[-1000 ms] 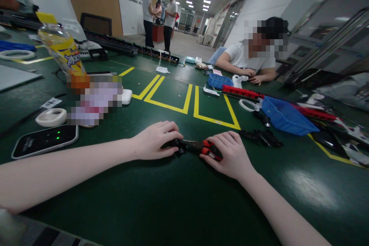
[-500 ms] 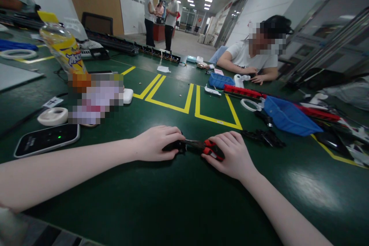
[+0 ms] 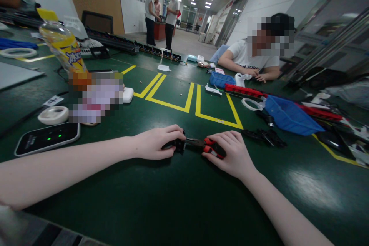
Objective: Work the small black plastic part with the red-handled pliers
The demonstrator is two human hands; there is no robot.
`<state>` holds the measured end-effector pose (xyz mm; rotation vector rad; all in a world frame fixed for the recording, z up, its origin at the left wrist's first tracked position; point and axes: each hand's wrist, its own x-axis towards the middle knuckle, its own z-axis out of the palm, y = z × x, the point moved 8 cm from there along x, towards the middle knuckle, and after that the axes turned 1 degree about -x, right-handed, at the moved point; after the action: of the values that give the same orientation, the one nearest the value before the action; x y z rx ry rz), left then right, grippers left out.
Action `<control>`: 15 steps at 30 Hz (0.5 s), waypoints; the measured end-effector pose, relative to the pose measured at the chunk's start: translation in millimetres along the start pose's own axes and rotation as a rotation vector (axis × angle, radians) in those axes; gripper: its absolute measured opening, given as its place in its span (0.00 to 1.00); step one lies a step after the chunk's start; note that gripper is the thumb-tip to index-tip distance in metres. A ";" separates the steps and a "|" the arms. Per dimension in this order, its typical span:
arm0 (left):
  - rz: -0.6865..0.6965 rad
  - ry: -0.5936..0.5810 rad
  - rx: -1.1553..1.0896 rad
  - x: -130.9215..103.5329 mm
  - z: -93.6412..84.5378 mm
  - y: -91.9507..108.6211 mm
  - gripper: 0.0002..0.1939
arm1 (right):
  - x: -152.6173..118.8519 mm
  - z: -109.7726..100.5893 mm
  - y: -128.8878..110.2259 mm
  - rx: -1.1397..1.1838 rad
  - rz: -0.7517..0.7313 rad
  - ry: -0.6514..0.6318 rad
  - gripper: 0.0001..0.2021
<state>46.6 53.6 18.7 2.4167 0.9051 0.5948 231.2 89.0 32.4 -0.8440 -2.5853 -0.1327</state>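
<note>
My left hand (image 3: 160,142) is closed around a small black part (image 3: 180,145), which sticks out past the fingertips; its exact kind I cannot make out. My right hand (image 3: 232,152) grips red-and-black-handled pliers (image 3: 210,147). Their dark jaws point left and meet the black part, though whether they bite on it is too small to tell. Both hands are low over the green table (image 3: 178,200), close together near the middle of the view.
Black parts (image 3: 265,137) lie in a pile right of my right hand, near a blue bin (image 3: 291,115). Leftward are a black device (image 3: 47,138), a tape roll (image 3: 53,115), a phone (image 3: 98,98) and a drink bottle (image 3: 62,46). A person (image 3: 253,54) sits across the table.
Both hands keep their grips in nearly the same place. The black part has turned slightly in my left fingers, and the pliers' handles look a little more spread. The view has shifted slightly.
</note>
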 end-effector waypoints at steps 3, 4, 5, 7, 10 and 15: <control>0.002 -0.004 -0.011 0.4 0.4 -0.4 0.20 | 0.2 0.9 -0.1 0.006 -0.003 -0.014 0.19; 0.003 -0.004 -0.013 0.5 0.4 -0.2 0.20 | 0.2 1.1 -0.5 0.006 -0.005 -0.019 0.18; 0.004 -0.004 -0.014 0.6 0.4 0.0 0.20 | 0.1 1.3 -1.0 0.003 -0.008 -0.024 0.18; 0.004 -0.003 -0.014 0.6 0.3 0.6 0.20 | 0.1 1.2 -2.2 -0.009 -0.015 -0.025 0.18; 0.013 -0.001 -0.009 0.6 -0.3 1.6 0.20 | 0.5 0.8 -4.3 -0.032 -0.028 -0.020 0.19; 0.036 0.002 0.006 1.3 0.2 1.3 0.22 | 1.1 0.3 -5.2 -0.039 -0.030 -0.023 0.18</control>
<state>48.3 53.7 19.5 2.4431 0.8671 0.6081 227.3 85.4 32.8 -0.8261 -2.6256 -0.1835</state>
